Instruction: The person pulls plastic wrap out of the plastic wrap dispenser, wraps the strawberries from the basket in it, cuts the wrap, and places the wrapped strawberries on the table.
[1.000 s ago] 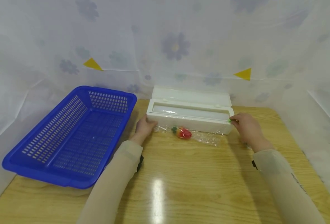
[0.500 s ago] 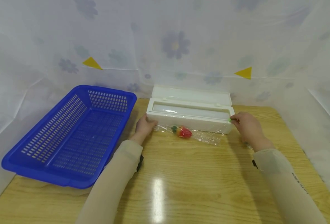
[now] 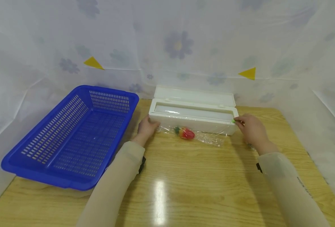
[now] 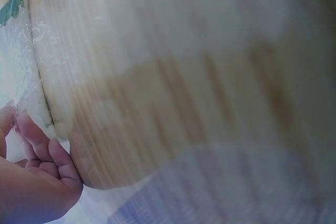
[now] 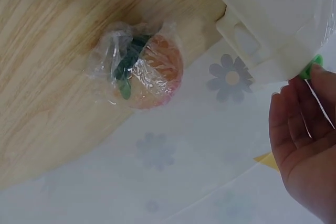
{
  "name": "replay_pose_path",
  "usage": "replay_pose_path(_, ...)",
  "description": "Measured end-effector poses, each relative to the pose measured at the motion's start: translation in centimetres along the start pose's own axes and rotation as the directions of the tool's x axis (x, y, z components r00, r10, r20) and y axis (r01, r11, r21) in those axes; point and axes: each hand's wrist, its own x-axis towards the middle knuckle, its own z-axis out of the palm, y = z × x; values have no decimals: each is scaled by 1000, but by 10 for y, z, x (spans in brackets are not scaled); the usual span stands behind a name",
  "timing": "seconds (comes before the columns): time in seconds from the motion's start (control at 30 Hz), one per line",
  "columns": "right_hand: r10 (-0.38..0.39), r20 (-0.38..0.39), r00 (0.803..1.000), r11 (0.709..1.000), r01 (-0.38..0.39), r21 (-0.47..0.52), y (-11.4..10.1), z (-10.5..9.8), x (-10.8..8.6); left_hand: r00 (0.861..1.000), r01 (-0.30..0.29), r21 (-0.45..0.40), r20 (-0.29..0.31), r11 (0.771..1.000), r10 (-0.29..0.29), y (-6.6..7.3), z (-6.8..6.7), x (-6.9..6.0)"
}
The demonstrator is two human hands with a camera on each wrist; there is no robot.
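Observation:
A long white cling film dispenser (image 3: 193, 124) stands at the back of the table with its lid (image 3: 194, 96) raised and a film roll (image 3: 190, 112) inside. My left hand (image 3: 146, 128) grips its left front corner; in the left wrist view the fingers (image 4: 37, 140) are curled beside film, the exact hold partly hidden. At the right end my right hand (image 3: 252, 130) pinches a small green slide cutter (image 5: 313, 67) between thumb and fingers. Clear film (image 3: 210, 138) hangs over the front, and a red toy strawberry (image 3: 186, 133) with green leaves lies on the table under or in it.
On the left stands a large blue plastic basket (image 3: 85, 138). A film-wrapped toy fruit (image 5: 152, 72) with green leaves lies by my right wrist, mostly hidden in the head view. A flowered white curtain (image 3: 179, 44) closes off the back and sides of the wooden table (image 3: 201, 183).

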Motion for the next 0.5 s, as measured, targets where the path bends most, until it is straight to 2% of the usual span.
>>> replay_pose_path(0.2, 9, 14, 1000, 1000, -9, 5, 1, -1, 0, 1000, 5, -6, 7, 1000, -5, -1, 2, -1)
replay_pose_path(0.3, 85, 39, 996, 995, -87, 56, 3, 1, -1, 1000, 5, -5, 9, 1000, -5, -1, 2, 0)
replay_pose_path(0.4, 186, 157, 970, 960, -213, 182, 5, 6, -1, 1000, 4, 4, 6, 1000, -4, -1, 2, 0)
replay_pose_path(0.5, 241, 302, 922, 914, -320, 248, 2, 14, -1, 1000, 5, 17, -3, 1000, -5, -1, 1, 1)
